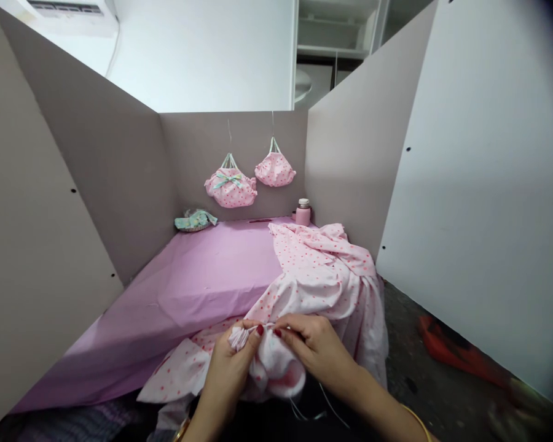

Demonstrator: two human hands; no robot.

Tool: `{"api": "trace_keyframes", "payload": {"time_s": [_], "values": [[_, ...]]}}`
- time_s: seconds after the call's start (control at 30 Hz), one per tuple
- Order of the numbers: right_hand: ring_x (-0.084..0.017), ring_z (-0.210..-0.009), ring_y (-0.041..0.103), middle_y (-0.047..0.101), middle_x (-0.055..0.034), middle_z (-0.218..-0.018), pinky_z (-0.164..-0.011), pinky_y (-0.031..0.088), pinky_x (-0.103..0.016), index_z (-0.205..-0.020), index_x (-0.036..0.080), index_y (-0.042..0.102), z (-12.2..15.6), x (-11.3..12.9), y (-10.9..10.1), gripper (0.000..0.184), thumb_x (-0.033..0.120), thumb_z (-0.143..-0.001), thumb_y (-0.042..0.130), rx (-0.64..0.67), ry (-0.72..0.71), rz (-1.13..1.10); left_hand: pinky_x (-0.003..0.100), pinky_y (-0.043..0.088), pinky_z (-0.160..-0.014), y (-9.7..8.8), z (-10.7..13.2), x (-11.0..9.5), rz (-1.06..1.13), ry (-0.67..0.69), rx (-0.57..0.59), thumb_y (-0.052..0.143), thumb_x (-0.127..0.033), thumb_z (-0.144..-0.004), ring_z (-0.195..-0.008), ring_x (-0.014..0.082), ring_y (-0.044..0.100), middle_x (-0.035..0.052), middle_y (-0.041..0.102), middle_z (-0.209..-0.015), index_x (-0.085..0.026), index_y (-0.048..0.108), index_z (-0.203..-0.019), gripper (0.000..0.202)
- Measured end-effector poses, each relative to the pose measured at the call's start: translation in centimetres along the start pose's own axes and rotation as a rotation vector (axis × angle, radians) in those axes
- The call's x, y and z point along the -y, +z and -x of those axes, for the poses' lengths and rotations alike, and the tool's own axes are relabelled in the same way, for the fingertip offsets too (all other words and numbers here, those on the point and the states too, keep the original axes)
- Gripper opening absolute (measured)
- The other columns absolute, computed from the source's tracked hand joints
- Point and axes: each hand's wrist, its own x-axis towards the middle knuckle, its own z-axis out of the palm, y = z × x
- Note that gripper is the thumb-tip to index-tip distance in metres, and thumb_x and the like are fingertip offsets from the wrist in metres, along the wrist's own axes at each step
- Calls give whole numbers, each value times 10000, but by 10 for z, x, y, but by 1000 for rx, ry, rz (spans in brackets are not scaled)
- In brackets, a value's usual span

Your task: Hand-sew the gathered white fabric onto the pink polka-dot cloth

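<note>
My left hand [230, 368] is closed, pinching a gathered bunch of the pink dotted fabric [322, 270] near the front edge of the table. My right hand [316, 344] is closed too, its fingertips pinching the same gathered bunch from the right, close against the left thumb. A thin white thread [304, 414] trails down below my hands. The rest of the fabric lies heaped over the right side of the pink tablecloth [203, 276] and hangs off its edge.
Two finished pink dotted pouches [231, 188] [274, 169] hang on the back panel. A pink bottle [303, 213] stands at the back right, and a teal patterned item [194, 220] lies at the back left. Grey panels wall in the table; something red [447, 344] lies on the floor.
</note>
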Motion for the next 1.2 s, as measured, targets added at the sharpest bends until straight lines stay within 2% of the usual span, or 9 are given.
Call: {"api": "trace_keyframes", "payload": {"time_s": [0.17,0.57,0.67,0.77,0.87,1.0,1.2], "values": [[-153,-742,601,678,-21,-807,-670,415,-248,-885,185,660,1,-3,3,185,151,-856,481,-7,-33,-22,199,427,-527,0,0,0,-11,11,13,670,-317,-677,-561,139,542,-10,640,-601,-146,655,-716,176],[-159,-718,611,682,-22,-786,-644,418,-258,-871,187,663,0,-3,4,183,146,-850,485,-14,-10,-3,210,435,-549,-2,0,2,-17,36,51,644,-307,-718,-584,142,545,0,647,-627,-143,647,-731,165],[-181,-745,622,688,-46,-849,-646,432,-274,-990,178,632,1,-5,6,199,171,-851,490,-35,7,28,219,444,-567,-2,-1,1,-19,45,61,643,-302,-718,-608,156,562,10,658,-635,-142,650,-742,162],[-192,-857,623,677,-56,-982,-730,445,-292,-1103,204,600,1,-6,6,281,156,-850,489,-22,-30,16,215,439,-549,-2,-1,1,-37,54,64,633,-309,-727,-584,150,554,6,652,-626,-146,650,-750,166],[-172,-848,629,692,-28,-935,-752,449,-280,-1050,237,642,1,-4,5,290,114,-845,476,8,-65,-22,211,432,-532,-3,0,2,-102,85,45,629,-308,-731,-569,145,548,8,651,-637,-145,655,-754,167],[-180,-806,635,700,-28,-887,-725,458,-289,-1037,236,651,1,-4,6,299,102,-827,486,-29,-46,-11,219,433,-543,-5,-1,5,-189,134,39,611,-310,-747,-584,154,555,15,653,-649,-147,653,-774,171],[-185,-806,636,702,-31,-900,-717,452,-285,-998,225,668,2,-4,7,293,86,-811,491,-51,-29,7,199,401,-496,-6,0,8,-234,111,-3,624,-319,-734,-543,137,528,-9,623,-606,-160,622,-733,159]]}}
